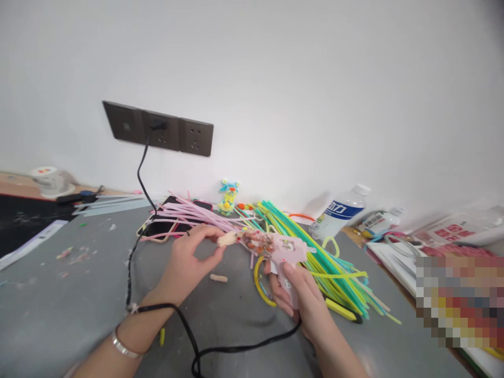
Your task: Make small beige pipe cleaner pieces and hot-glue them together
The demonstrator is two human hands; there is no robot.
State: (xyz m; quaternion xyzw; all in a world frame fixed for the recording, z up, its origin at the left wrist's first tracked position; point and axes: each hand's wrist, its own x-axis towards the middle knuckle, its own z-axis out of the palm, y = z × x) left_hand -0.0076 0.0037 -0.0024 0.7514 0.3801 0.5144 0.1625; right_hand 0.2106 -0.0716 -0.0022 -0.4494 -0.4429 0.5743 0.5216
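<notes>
My right hand [297, 294] is wrapped round the handle of a pale pink hot glue gun [289, 247], whose front is crusted with glue and coloured bits. Its nozzle points left. Pinched between the thumb and fingers of my left hand [199, 254] is a small cream-coloured fuzzy piece [227, 239], close against the nozzle; whether they touch I cannot tell. Below it on the table lies a short beige piece [218, 278]. The gun's black cord [244, 347] loops over my left wrist and runs up to the wall.
Pink pipe cleaners [189, 212] and a green-yellow bundle [323, 262] lie behind the gun. A small blue-yellow figure [228, 198] stands by the wall. Around them are a water bottle [342, 210], a yellow-handled tool [342, 310], a phone [161, 227] and a wall socket panel [159, 128].
</notes>
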